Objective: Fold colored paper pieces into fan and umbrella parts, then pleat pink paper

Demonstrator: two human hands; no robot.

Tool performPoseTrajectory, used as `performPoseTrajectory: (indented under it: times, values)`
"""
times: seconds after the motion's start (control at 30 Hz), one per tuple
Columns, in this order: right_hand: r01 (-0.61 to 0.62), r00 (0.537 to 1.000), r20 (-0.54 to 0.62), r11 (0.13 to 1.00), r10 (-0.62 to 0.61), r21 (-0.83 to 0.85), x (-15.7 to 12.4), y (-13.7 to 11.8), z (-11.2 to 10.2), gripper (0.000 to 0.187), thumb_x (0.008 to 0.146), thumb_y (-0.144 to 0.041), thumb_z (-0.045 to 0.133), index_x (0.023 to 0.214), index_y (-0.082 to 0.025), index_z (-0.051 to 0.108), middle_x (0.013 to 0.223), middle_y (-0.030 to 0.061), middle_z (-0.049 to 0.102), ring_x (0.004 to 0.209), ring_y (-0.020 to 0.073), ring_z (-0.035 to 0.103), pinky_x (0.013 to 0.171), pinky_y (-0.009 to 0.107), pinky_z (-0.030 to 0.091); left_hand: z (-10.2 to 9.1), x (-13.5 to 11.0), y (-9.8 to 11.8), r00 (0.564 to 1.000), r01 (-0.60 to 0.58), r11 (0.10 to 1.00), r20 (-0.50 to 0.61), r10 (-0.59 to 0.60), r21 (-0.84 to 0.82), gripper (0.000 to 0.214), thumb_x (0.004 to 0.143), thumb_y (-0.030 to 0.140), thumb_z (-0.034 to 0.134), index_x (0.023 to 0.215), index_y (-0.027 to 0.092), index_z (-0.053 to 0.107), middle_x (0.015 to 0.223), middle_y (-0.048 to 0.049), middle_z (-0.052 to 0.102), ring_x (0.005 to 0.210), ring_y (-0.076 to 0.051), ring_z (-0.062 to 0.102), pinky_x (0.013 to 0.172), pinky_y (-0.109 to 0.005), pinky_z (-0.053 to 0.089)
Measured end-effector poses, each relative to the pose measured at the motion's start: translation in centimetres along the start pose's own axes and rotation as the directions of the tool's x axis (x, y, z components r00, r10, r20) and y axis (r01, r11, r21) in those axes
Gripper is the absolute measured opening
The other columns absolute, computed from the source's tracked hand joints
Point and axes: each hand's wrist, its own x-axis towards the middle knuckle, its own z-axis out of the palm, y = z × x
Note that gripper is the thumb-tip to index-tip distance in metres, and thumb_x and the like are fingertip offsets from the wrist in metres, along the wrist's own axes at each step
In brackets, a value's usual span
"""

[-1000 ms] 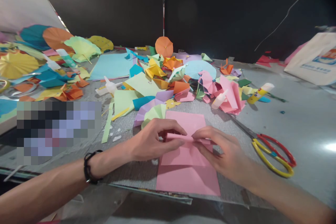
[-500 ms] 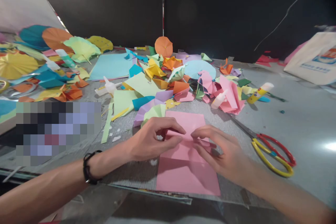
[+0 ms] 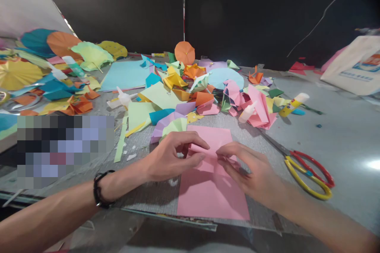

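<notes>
A pink sheet of paper (image 3: 212, 201) lies on the table close to its front edge, with a raised fold or roll running across it. My left hand (image 3: 178, 156) pinches the left part of this fold between thumb and fingers. From the other side, my right hand (image 3: 245, 166) pinches its right part, the fingertips of both hands almost meeting. The fingers cover much of the fold, so its exact shape is hidden. A black bracelet (image 3: 101, 189) circles my left wrist. To the right of my right hand lie scissors (image 3: 308, 172) with red and yellow handles.
Coloured paper scraps (image 3: 175, 87) heap up behind the sheet. A glue stick (image 3: 293, 104) and a small white bottle (image 3: 247, 112) lie among them. Paper fans (image 3: 92, 55) lie at the back left. A white bag (image 3: 353, 65) stands far right. A pixelated patch covers the left front.
The fingers have shifted slightly on the fold, which now looks more tightly rolled at its left end. The crease shadow lower on the sheet has faded. Both hands stay in nearly the same place.
</notes>
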Motion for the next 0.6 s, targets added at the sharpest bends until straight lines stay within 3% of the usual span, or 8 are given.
performPoseTrajectory:
  times: [0.23, 0.37, 0.6]
  values:
    - [-0.009, 1.000, -0.007, 1.000, 0.009, -0.027, 0.08, -0.15, -0.09, 0.019, 0.100, -0.012, 0.063, 0.115, -0.023, 0.062, 0.105, 0.0052, 0.071, 0.095, 0.0194, 0.069, 0.081, 0.032, 0.057, 0.04, -0.10, -0.03, 1.000, 0.008, 0.999, 0.006, -0.007, -0.036, 0.020, 0.092, 0.027, 0.065, 0.104, 0.014, 0.075, 0.095, -0.0083, 0.074, 0.078, -0.016, 0.067, 0.063, -0.023, 0.053]
    - [-0.011, 1.000, 0.024, 1.000, 0.011, -0.015, 0.08, -0.26, -0.10, 0.020, 0.101, -0.010, 0.060, 0.116, -0.024, 0.061, 0.103, 0.0038, 0.072, 0.090, 0.0166, 0.071, 0.078, 0.028, 0.058, 0.03, -0.08, 0.05, 1.000, -0.006, 1.000, 0.002, 0.006, -0.028, 0.019, 0.092, 0.025, 0.066, 0.105, 0.014, 0.075, 0.094, -0.0084, 0.074, 0.081, -0.017, 0.067, 0.067, -0.024, 0.054]
    - [0.008, 1.000, -0.029, 0.999, -0.009, -0.037, 0.21, -0.18, -0.08, 0.017, 0.100, -0.012, 0.063, 0.112, -0.023, 0.062, 0.103, 0.0042, 0.070, 0.091, 0.0177, 0.069, 0.076, 0.029, 0.057, 0.13, -0.18, -0.12, 1.000, 0.023, 0.999, 0.005, -0.023, -0.050, 0.020, 0.095, 0.027, 0.065, 0.106, 0.013, 0.075, 0.097, -0.0096, 0.074, 0.082, -0.017, 0.067, 0.065, -0.023, 0.053]
